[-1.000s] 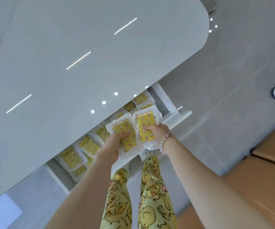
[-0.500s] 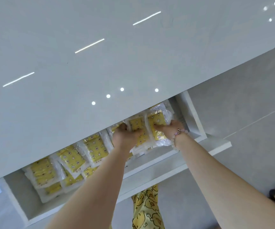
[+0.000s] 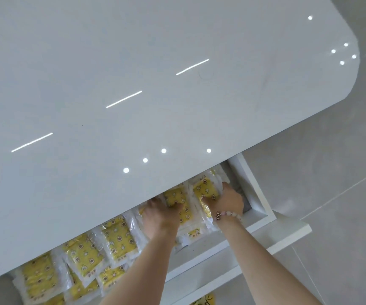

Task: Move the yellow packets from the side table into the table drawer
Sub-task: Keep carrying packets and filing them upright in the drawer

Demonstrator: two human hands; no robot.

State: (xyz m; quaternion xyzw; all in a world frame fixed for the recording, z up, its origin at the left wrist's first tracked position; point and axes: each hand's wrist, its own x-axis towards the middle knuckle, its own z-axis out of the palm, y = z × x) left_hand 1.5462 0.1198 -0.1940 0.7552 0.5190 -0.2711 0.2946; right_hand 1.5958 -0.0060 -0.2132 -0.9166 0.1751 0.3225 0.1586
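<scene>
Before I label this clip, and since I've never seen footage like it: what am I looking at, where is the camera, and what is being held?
There is no machine here: a person works with bare hands, and the single camera sits on their head, looking down along both arms. The big pale surface is the table top. Under its edge a white drawer stands pulled open, with a row of yellow packets lying inside. The left hand grips the middle packet, and the right hand, the one with a bead bracelet, grips the end packet by the drawer's right wall. Both are inside the drawer.
</scene>
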